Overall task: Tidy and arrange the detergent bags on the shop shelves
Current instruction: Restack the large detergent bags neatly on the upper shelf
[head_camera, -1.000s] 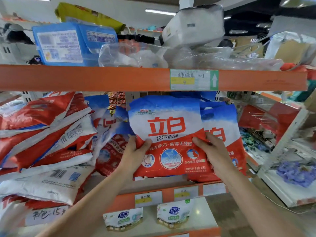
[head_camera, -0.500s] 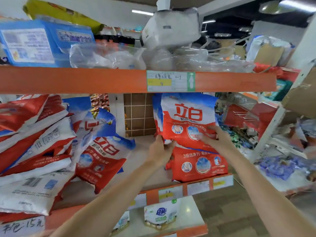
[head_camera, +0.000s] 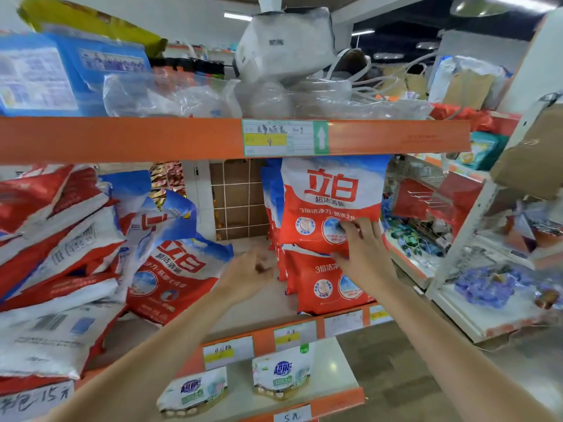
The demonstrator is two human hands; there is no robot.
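One detergent bag [head_camera: 330, 202] upright, label forward, right hand [head_camera: 364, 254] pressing it

A small retail shop: orange-edged metal shelving [head_camera: 122, 138] carries paper price labels [head_camera: 285, 137], some handwritten. Red, white and blue printed detergent bags [head_camera: 330, 205] stand upright on the middle shelf, while more lie heaped at left [head_camera: 54, 239]. White pouches [head_camera: 281, 374] sit on the shelf below, and further stocked racks [head_camera: 475, 254] stand at right.
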